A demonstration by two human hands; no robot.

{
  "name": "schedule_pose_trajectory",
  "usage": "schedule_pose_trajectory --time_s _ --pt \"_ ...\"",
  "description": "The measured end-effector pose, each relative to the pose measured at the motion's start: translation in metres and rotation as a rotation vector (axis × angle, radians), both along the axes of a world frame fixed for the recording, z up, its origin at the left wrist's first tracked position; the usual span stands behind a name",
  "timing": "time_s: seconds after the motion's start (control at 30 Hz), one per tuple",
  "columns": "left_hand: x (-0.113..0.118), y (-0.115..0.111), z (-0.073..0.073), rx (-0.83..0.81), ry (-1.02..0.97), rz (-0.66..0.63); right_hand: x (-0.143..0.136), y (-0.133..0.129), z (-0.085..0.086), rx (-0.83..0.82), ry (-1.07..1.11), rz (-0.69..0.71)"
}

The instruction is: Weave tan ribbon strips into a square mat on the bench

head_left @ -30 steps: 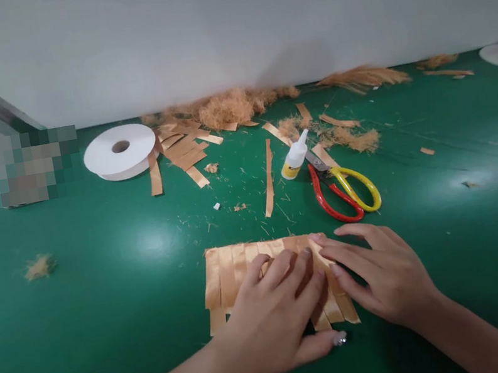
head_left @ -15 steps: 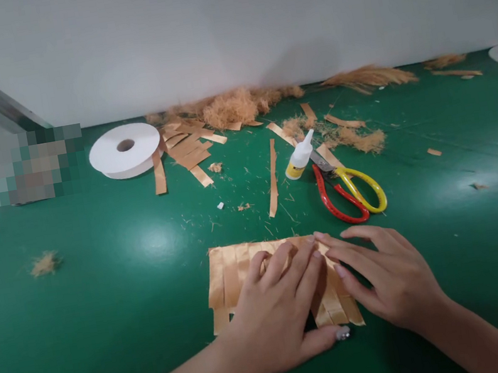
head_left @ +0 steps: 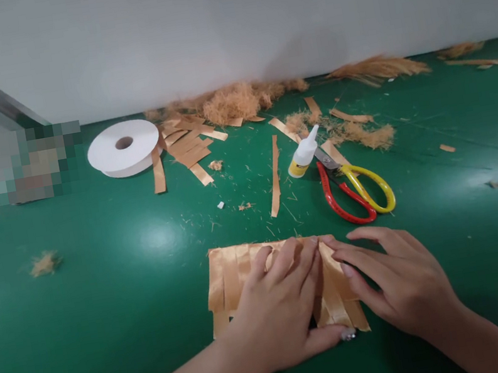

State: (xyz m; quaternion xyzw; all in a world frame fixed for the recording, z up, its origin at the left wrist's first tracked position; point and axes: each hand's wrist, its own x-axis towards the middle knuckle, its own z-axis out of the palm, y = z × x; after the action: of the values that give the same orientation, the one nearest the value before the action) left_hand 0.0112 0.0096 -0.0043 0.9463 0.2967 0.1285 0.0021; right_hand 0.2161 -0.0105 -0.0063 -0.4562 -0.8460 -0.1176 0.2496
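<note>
A panel of overlapping golden ribbon strips (head_left: 232, 278) lies flat on the green table near its front. My left hand (head_left: 281, 308) rests over the panel's middle, palm down, fingers spread and thumb out to the right. At the panel's right edge, my right hand (head_left: 401, 279) touches the strips with its fingertips, fingers apart. The two hands' index fingertips are close together near the top edge. Part of the panel is hidden beneath my left hand.
Behind the panel stands a small white glue bottle (head_left: 304, 153) beside scissors with red and yellow handles (head_left: 352, 215). A white ribbon roll (head_left: 141, 142), loose golden strips (head_left: 190, 152) and frayed fibres (head_left: 235, 103) lie toward the grey wall (head_left: 213, 27).
My right hand has shifted slightly right and down. The scissors and bottle appear slightly farther right as the view changes. My left hand stays on the panel.
</note>
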Motion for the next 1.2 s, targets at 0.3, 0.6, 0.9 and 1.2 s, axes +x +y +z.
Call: schedule_pose_trajectory --time_s 0.3,0.6,0.9,1.2 --pt "-0.0028 0.0038 0.0004 -0.004 0.035 -0.052 -0.0047 -0.002 0.0024 -0.033 -0.018 0.008" --pt "-0.0056 0.0077 0.0015 -0.026 0.066 -0.073 -0.0061 -0.0018 0.0032 -0.055 0.012 -0.002" --pt "-0.0081 0.0051 -0.0025 -0.053 0.04 -0.075 -0.005 -0.004 0.002 0.043 0.031 -0.001" --pt "-0.0075 0.0035 0.0009 0.014 0.084 -0.072 0.0015 -0.0037 0.0012 0.03 0.253 -0.044"
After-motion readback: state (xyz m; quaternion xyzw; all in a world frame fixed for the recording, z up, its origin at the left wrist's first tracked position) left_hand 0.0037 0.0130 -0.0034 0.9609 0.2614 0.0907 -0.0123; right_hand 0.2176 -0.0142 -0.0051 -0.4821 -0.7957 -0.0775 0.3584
